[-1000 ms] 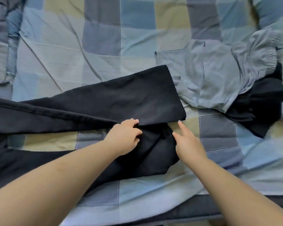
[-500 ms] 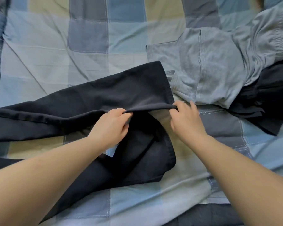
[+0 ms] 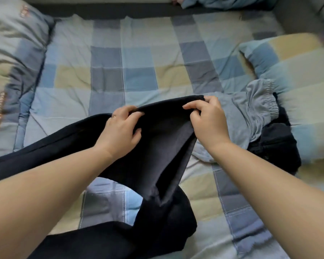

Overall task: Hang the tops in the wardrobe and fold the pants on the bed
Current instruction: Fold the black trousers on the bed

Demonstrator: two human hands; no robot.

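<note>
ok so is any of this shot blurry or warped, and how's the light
Head view: both hands, left and right, look sharp with their grip on the black cotton pants; the right-hand checked pillow and the frame corners are smeared; the wide lens bows the dark far edge of the bed; light is soft and even, without glare, on the checked blue and beige quilt.

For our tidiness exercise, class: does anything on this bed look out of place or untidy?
Yes. The grey pants lie crumpled at the right on a dark garment, both unfolded. The black pants, gripped by the left hand and right hand, trail twisted across the bed.
</note>
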